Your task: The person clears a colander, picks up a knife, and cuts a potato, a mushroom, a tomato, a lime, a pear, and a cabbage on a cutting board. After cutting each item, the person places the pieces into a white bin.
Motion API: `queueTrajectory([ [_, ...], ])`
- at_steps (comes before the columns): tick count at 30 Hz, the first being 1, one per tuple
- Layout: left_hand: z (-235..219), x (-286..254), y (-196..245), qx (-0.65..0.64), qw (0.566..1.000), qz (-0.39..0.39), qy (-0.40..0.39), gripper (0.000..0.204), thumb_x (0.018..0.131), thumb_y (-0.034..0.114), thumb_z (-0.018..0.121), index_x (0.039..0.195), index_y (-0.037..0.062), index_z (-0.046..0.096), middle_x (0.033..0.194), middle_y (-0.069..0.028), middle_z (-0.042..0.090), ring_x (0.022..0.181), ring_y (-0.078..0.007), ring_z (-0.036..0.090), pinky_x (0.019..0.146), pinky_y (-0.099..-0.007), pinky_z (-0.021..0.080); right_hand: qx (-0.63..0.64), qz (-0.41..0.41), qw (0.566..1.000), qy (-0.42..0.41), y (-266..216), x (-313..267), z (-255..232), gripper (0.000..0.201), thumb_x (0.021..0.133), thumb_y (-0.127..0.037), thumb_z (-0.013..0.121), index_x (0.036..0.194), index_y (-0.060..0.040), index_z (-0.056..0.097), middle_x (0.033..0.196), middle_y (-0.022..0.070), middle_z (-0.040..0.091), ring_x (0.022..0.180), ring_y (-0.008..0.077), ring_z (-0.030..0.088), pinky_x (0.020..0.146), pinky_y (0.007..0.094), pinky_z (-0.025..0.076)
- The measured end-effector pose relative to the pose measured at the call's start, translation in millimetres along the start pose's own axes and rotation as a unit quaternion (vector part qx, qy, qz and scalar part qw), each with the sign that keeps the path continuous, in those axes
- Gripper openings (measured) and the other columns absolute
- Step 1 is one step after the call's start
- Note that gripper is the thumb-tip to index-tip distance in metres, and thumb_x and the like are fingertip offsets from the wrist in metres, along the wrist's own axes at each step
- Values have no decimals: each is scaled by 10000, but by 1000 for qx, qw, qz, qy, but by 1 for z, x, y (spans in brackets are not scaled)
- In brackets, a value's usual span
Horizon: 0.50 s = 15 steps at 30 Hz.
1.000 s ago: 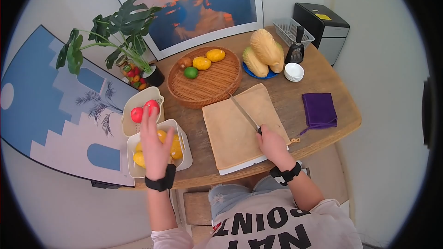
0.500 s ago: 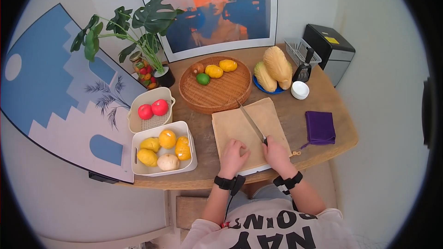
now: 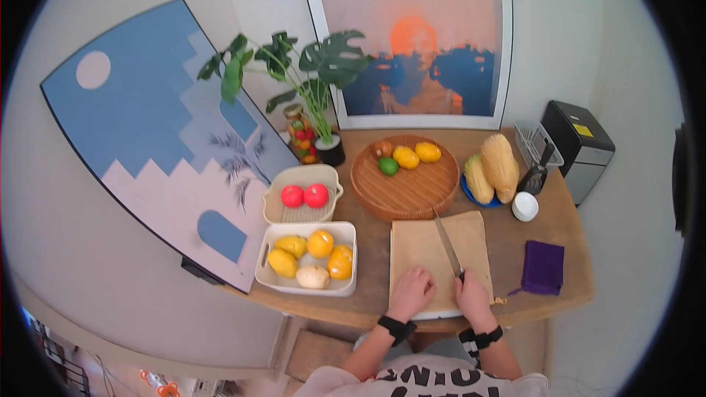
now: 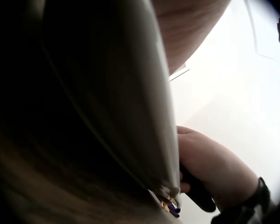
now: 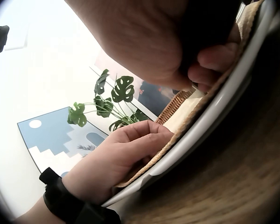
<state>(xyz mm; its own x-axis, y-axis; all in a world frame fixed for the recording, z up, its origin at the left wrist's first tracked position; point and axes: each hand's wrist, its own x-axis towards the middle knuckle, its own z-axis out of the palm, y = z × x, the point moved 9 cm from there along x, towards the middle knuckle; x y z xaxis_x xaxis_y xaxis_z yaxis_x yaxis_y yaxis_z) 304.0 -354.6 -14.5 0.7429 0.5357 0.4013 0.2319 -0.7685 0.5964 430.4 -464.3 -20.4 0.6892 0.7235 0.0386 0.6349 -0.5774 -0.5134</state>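
In the head view, my right hand (image 3: 474, 298) grips the black handle of a kitchen knife (image 3: 448, 246), its blade lying across a tan cloth (image 3: 412, 242) and pointing toward the wicker tray. Under the cloth, a white board (image 3: 439, 315) shows along the front edge. My left hand (image 3: 413, 294) rests on the cloth's near left part, fingers loosely curled and holding nothing. From the right wrist, the left hand (image 5: 126, 149) appears at the cloth's rim. The left wrist view shows the right hand (image 4: 214, 163) around the dark handle (image 4: 198, 191).
Left of the cloth stand a white basket (image 3: 350, 231) of yellow fruit and a beige basket (image 3: 276, 209) with two red fruits. Behind lies a round wicker tray (image 3: 401, 187) with fruit. White bowls (image 3: 525, 206) and a folded purple cloth (image 3: 543, 267) are at the right.
My left hand has come down from over the white basket to the right, onto the tan cloth. The right hand keeps holding the knife. The head view has shifted up and left.
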Motion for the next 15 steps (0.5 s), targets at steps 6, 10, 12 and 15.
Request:
queueTrajectory([
  [6,3,2,2,3,998,-23,-51,131,843,180,698,910,81,643,962,-115,615,973,-331,597,842,-429,496,23,4,1000,-5,4,0,2,245,970,-254,577,1046,-31,512,784,266,664,748,480,650,656,570,509],
  [10,25,-4,-33,-248,950,-143,-124,249,858,165,754,1070,67,668,957,-66,663,793,-191,628,709,-319,521,33,10,999,-19,4,0,-2,237,973,-256,567,1026,-30,517,783,237,679,757,446,670,670,555,520],
  [12,-19,18,-15,-264,946,-161,-97,272,865,144,762,1097,52,655,936,-45,659,736,-133,605,658,-276,505,52,5,999,-15,3,1,-6,237,975,-249,571,1042,-30,510,788,255,667,764,465,656,666,567,507],
  [15,-91,82,5,-210,972,-107,-9,283,867,123,746,1119,51,640,973,-53,669,752,-125,601,669,-278,506,60,2,998,-23,3,0,-4,236,979,-243,571,1047,-27,504,786,262,658,759,477,644,653,573,497],
])
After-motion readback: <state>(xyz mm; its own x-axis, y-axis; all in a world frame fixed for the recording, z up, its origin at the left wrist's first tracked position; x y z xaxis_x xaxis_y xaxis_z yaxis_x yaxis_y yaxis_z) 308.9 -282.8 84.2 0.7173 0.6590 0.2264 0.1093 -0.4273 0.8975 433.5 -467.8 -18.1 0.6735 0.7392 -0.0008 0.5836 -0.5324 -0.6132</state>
